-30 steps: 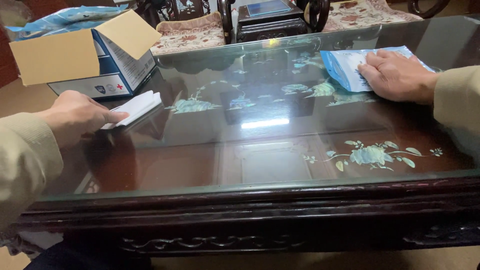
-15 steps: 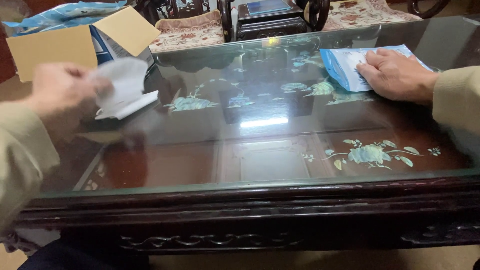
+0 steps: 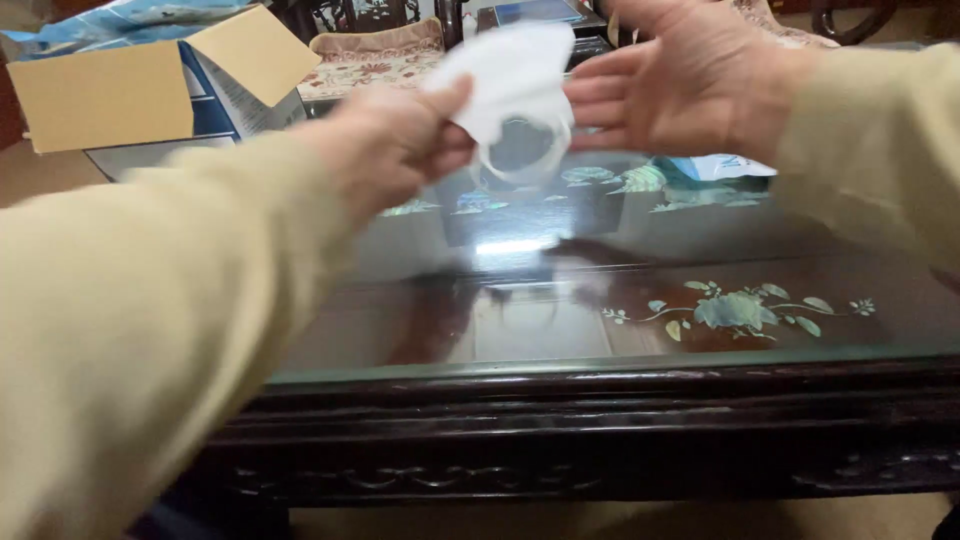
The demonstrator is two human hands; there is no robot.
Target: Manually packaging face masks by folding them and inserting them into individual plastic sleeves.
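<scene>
My left hand (image 3: 395,150) is raised over the glass-topped table (image 3: 560,330) and pinches a white face mask (image 3: 510,75) with a loose ear loop hanging below it. My right hand (image 3: 690,85) is lifted beside the mask, palm facing it, fingers spread, holding nothing and just short of touching it. Both arms wear beige sleeves. Behind my right hand, part of a light blue packet (image 3: 715,165) lies on the glass.
An open cardboard box (image 3: 150,90) with blue and white sides stands at the table's far left corner. Carved dark wooden chairs with patterned cushions (image 3: 375,55) stand behind the table. The dark table has floral inlay (image 3: 735,308) under the glass.
My left hand has lifted a white mask from the stack at the left and carried it to the middle. My right hand left the blue packet and rose toward the mask.
</scene>
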